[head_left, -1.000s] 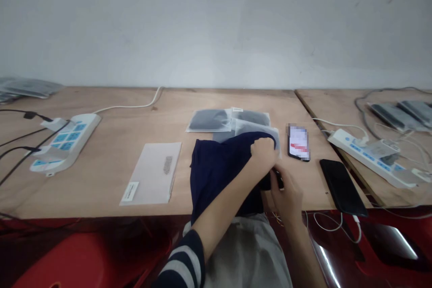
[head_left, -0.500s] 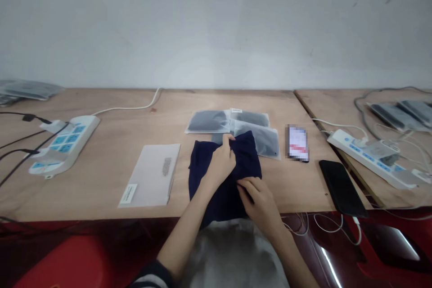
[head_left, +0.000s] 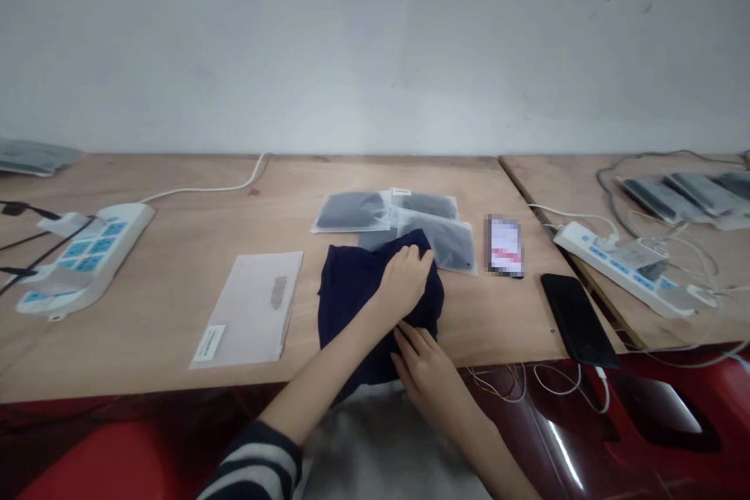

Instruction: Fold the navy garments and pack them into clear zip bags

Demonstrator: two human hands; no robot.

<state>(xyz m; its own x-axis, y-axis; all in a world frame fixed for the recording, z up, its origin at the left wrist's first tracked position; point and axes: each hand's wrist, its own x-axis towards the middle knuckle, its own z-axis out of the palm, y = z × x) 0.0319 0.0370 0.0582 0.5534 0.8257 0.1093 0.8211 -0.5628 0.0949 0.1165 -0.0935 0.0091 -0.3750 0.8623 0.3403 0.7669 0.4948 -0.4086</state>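
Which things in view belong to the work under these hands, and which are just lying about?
Belonging:
Navy soft cloth, under left hand and right hand
Probably frosted rectangular plastic packets with dark contents
Probably pale flat rectangular plastic stack

Apparently lying about:
Black rectangular phone
Rectangular phone with lit screen
White plastic power strips

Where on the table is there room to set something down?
Bare wood shows between the left power strip and the pale bags, and behind those bags up to the white cable. It's crowded around the navy cloth under the left hand and right hand, with filled bags behind, and by the phones.
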